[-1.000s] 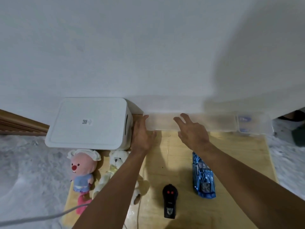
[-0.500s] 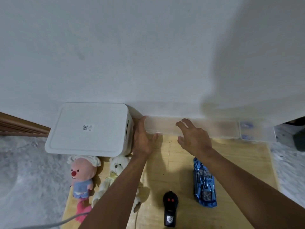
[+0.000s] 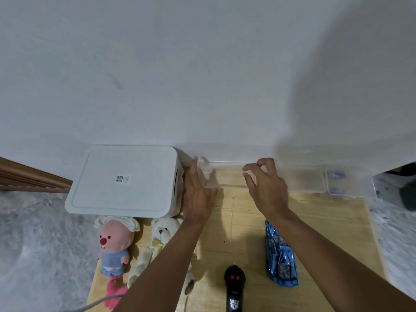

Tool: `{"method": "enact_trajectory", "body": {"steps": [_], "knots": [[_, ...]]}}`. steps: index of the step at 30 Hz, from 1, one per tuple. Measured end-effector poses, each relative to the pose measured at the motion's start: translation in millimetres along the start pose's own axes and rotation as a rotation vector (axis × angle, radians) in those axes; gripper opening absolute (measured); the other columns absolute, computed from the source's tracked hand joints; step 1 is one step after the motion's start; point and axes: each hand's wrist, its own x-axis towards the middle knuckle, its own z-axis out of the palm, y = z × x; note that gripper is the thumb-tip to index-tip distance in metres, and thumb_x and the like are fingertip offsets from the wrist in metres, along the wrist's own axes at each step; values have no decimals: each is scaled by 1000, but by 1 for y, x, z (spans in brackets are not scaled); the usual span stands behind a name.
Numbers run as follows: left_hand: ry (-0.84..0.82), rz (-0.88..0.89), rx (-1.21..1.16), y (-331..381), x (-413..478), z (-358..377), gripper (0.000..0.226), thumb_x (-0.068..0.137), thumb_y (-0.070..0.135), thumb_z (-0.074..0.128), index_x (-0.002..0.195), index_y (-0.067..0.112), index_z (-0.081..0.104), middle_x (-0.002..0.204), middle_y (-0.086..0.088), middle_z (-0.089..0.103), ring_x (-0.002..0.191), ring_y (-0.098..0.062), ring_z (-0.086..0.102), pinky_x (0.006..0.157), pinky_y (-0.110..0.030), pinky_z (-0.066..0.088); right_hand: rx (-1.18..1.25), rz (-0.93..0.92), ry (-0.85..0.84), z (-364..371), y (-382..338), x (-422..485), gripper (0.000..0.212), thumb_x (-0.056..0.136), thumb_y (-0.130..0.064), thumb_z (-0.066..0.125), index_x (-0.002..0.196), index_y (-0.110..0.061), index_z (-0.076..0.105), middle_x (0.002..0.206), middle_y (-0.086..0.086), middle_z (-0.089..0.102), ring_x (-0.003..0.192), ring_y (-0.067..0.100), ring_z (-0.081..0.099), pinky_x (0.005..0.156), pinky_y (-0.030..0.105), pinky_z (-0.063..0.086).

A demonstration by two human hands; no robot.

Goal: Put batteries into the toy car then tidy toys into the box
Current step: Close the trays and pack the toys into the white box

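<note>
A long clear plastic box (image 3: 229, 176) lies against the wall at the back of the wooden board (image 3: 319, 221). My left hand (image 3: 198, 197) wraps its left end, thumb on the front edge. My right hand (image 3: 267, 190) has its fingers curled over the box's middle, thumb and forefinger at its front rim. The blue toy car (image 3: 280, 255) lies below my right wrist. A black remote (image 3: 234, 287) with red buttons is left of the car. A small clear case holding blue batteries (image 3: 337, 181) sits at the box's right end.
A white lidded storage box (image 3: 126, 179) stands left of my left hand. In front of it lie a pink plush (image 3: 112, 242) and a white bear plush (image 3: 159, 239). Grey carpet (image 3: 40, 244) surrounds the board. A white cable (image 3: 94, 305) crosses the bottom left.
Both hands have closed onto the clear box. My right hand's fingers went from spread flat to curled over it, and my left thumb came round the front edge.
</note>
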Motion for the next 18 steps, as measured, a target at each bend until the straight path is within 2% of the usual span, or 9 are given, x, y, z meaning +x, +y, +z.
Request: {"method": "enact_trajectory", "body": {"steps": [2,4,6,8,10,12,15,18], "knots": [[-5,40,4,-2,-1,-1,101,90,47,71,161,44,-1,165,6,20,142,-16,36,90,-46,57,6,-8,26,-1,1,0,13,92,-21,74,105,-23,76,111,4,57,52,16,56,54,31,53],[-12,50,31,-4,-3,0,97,93,40,73,161,39,4,164,6,20,141,-15,38,89,-47,57,-1,-26,56,-1,2,-1,14,93,-21,74,106,-22,78,102,4,60,53,17,57,52,31,54],[-16,41,69,-5,-4,1,92,94,42,70,161,32,9,164,1,21,138,-18,41,90,-47,57,-10,-31,60,-2,3,0,15,95,-23,72,109,-22,78,96,2,62,56,21,60,52,35,56],[-31,30,82,-4,-5,1,87,95,48,66,161,28,13,164,-2,23,138,-23,43,94,-49,57,-44,-34,28,-2,3,0,19,96,-26,70,114,-24,75,103,0,64,62,22,64,55,38,57],[-36,38,68,-3,-5,0,86,94,51,62,161,29,13,164,-1,24,138,-25,45,94,-51,56,-97,-56,-27,-1,6,-3,31,93,-29,73,123,-26,69,116,-2,62,68,21,67,57,37,59],[-33,59,46,-3,-4,-1,88,94,49,64,161,37,9,163,4,24,137,-25,48,92,-51,56,-138,-73,-77,-2,9,-6,49,87,-29,79,133,-27,61,124,-2,57,65,19,65,57,34,59],[-33,62,31,-1,-2,-3,94,91,56,62,160,51,-1,160,12,26,132,-27,54,83,-50,56,-208,-63,-138,-1,13,-10,72,83,-29,82,147,-30,48,124,-2,53,55,17,60,52,32,57],[-49,68,-2,-3,0,-4,96,82,70,50,160,52,-3,163,6,31,120,-23,63,75,-48,59,-238,-60,-170,1,15,-11,83,85,-30,80,155,-34,35,122,-2,51,54,19,59,52,34,57]]}}
